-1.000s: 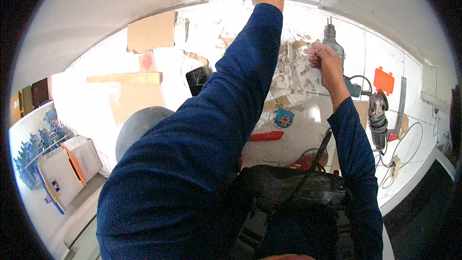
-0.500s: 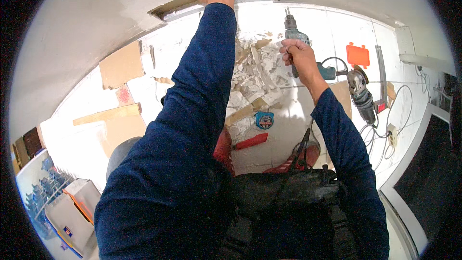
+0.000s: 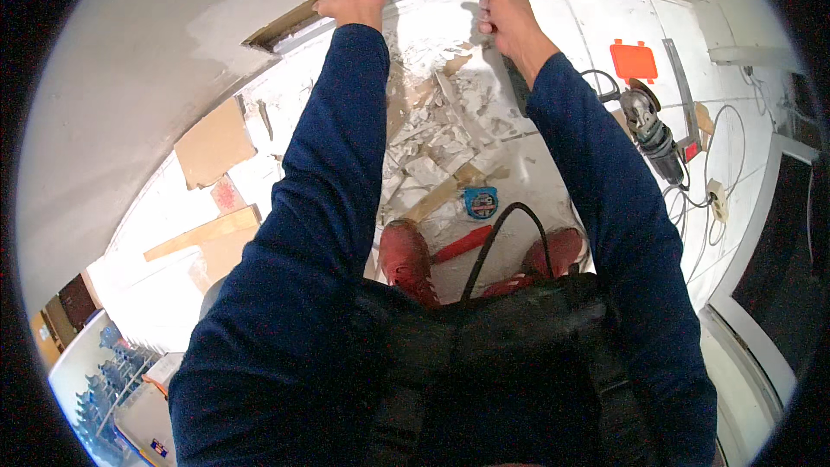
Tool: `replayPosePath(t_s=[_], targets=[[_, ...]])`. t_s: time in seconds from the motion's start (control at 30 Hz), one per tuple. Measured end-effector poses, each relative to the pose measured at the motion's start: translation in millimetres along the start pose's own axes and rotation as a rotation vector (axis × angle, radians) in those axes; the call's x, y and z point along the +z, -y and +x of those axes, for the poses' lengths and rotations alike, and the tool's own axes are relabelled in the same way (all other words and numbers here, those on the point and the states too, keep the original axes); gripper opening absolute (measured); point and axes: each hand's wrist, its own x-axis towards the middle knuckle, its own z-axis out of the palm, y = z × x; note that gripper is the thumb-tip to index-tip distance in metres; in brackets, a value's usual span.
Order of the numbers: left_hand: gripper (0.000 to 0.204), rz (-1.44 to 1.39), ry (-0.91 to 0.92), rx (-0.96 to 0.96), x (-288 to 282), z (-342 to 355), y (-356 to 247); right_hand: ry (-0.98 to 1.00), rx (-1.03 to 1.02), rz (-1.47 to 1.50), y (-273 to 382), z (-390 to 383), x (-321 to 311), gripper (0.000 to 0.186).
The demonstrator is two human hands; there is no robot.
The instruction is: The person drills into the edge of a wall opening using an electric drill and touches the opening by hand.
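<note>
At the long slot (image 3: pixel 285 28) cut in the pale wall, my left hand (image 3: pixel 353 4) rests with its fingers at the opening; their tips are hidden. My right hand (image 3: pixel 512 24) is by the slot's right end. Its index finger stretches toward the wall's lower edge, the other fingers are loosely curled, and nothing shows in them. I cannot tell whether that fingertip touches the wall. Beneath the right wrist and sleeve lies a power drill (image 3: pixel 512 78), mostly covered. Broken plaster rubble (image 3: pixel 441 121) is heaped on the floor between my forearms.
A blue tape measure (image 3: pixel 481 202) lies near my red shoes. Right of my arm are an angle grinder (image 3: pixel 653 134) with trailing cables, an orange plastic piece (image 3: pixel 634 61) and a metal straightedge (image 3: pixel 681 91). Cardboard (image 3: pixel 212 143) and a wood strip (image 3: pixel 203 233) lie left; a plastic bin (image 3: pixel 82 363) stands lower left.
My right hand has moved forward from above the drill to the wall by the slot's right end. My left hand stays at the slot. The view has shifted slightly.
</note>
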Motion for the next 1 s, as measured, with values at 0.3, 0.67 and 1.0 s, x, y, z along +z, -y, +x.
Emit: replayPosePath(t_s=[0.3, 0.67, 1.0], targets=[[0.09, -0.59, 0.292, -0.05, -20.2, -26.2, -24.5, 0.198, 0.143, 0.437, -26.3, 76.3, 59.5, 0.017], [0.092, -0.751, 0.353, -0.047, -8.3, -10.1, 20.1, 0.52, 0.184, 0.714, -25.0, 109.5, 52.6, 0.027], [0.058, -0.505, 0.362, 0.03, 2.7, 12.5, -3.5, 0.544, 0.168, 0.679, -18.7, 94.4, 67.5, 0.021]])
